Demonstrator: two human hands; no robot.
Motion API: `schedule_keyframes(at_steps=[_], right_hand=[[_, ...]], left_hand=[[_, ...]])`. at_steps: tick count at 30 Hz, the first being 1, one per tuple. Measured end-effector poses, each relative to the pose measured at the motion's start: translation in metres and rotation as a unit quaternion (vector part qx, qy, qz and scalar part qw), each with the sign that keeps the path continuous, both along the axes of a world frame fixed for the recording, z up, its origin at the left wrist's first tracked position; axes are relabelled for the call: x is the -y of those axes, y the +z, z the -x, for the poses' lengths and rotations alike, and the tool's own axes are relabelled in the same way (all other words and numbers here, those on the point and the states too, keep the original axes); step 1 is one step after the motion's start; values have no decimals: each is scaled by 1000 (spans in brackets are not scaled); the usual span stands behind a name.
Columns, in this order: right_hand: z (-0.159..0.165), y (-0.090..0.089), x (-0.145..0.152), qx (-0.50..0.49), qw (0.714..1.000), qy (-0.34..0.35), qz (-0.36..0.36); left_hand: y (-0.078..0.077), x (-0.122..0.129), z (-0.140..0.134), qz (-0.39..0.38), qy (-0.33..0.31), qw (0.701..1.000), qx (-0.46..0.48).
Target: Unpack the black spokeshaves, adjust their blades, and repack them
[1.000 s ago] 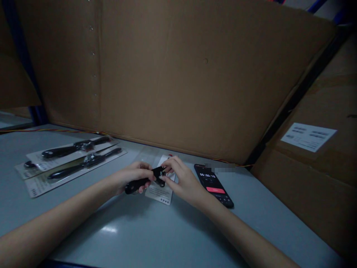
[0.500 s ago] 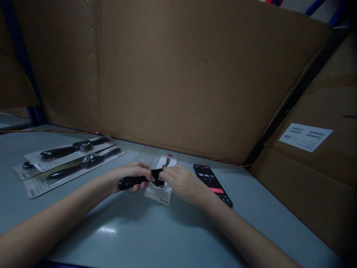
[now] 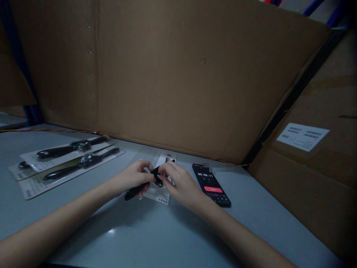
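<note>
A black spokeshave (image 3: 134,192), its handle angled toward the lower left, is held between my two hands above the table. My left hand (image 3: 136,176) is closed around its near handle, with the thumb by the middle part. My right hand (image 3: 180,181) pinches the middle or far part; the fingers hide much of it. Beneath the hands lies a white printed card (image 3: 159,196) with a small red mark at its top. Clear plastic packaging (image 3: 135,153) appears faintly beside the card.
Several carded packs with black spokeshaves (image 3: 83,162) lie at the left. A phone (image 3: 212,186) showing a timer rests right of my hands. A cardboard panel (image 3: 167,82) stands behind the grey table (image 3: 134,234); a labelled cardboard box (image 3: 312,171) is at the right.
The spokeshave has tilted, its near handle dropping lower. My left hand has shifted slightly right, and my right fingers have changed their hold around the middle.
</note>
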State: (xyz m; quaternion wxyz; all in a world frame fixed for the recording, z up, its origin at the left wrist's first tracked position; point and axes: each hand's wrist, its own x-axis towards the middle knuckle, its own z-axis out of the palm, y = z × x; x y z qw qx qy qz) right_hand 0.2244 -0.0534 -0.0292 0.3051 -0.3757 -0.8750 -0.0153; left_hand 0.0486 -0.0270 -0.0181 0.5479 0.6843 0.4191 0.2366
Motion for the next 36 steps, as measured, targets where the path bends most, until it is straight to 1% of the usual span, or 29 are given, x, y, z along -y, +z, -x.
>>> schedule_keyframes(at_steps=[3, 5, 7, 9, 10, 12, 14, 15, 17, 18, 19, 20, 21, 24, 25, 26, 27, 28, 29, 31, 32, 34, 36], right_hand=[[1, 0, 0, 68, 996, 13, -48], [-1, 0, -1, 130, 986, 33, -94], [-4, 0, -3, 171, 975, 52, -134], [-8, 3, -5, 171, 973, 56, -144], [-11, 4, -6, 153, 978, 48, -133], [-17, 8, -8, 93, 993, 16, -78], [-25, 10, -13, 30, 999, -23, 10], [-29, 9, -16, 7, 997, -41, 62], [-37, 5, -24, -13, 983, -66, 169], [-41, 2, -28, -20, 974, -79, 211], [-45, -2, -33, -23, 967, -91, 237], [-48, -5, -36, -22, 964, -102, 244], [-51, -8, -40, -15, 965, -113, 236], [-55, -11, -44, 15, 976, -147, 160], [-54, -10, -44, 5, 978, -154, 139], [-51, -9, -43, -21, 979, -152, 133], [-48, -7, -42, -61, 978, -138, 148], [-42, -5, -39, -109, 970, -112, 184], [-36, -3, -37, -157, 956, -80, 233], [-23, -2, -30, -226, 913, -18, 338], [-17, -2, -27, -249, 895, 6, 370], [-10, -3, -23, -287, 867, 37, 405], [-10, -3, -22, -313, 851, 47, 420]], left_hand=[[-2, -1, 0, 6, 0, 1000, -1], [-3, -2, 1, 16, 4, 1000, 6], [-4, -4, 3, 33, 9, 999, 11], [-3, -5, 5, 51, 11, 999, 12], [-3, -5, 6, 59, 14, 998, 13], [-2, -6, 7, 66, 21, 997, 21], [-2, -6, 7, 64, 29, 997, 34], [-2, -6, 7, 61, 34, 997, 40], [-2, -6, 7, 58, 49, 996, 46], [-1, -6, 7, 58, 58, 995, 49], [-1, -6, 7, 56, 64, 995, 54], [-1, -6, 7, 52, 68, 994, 63], [0, -5, 7, 46, 68, 994, 73], [1, -3, 7, 34, 68, 992, 97], [2, -3, 7, 33, 70, 992, 103], [2, -2, 6, 32, 71, 991, 109], [2, -2, 5, 29, 71, 991, 114], [1, -1, 4, 24, 69, 990, 118], [0, -1, 2, 17, 65, 990, 122], [-2, 1, -1, 0, 49, 992, 120], [-4, 2, -3, -8, 37, 992, 118], [-5, 3, -6, -22, 11, 993, 113], [-5, 4, -7, -29, 1, 993, 111]])
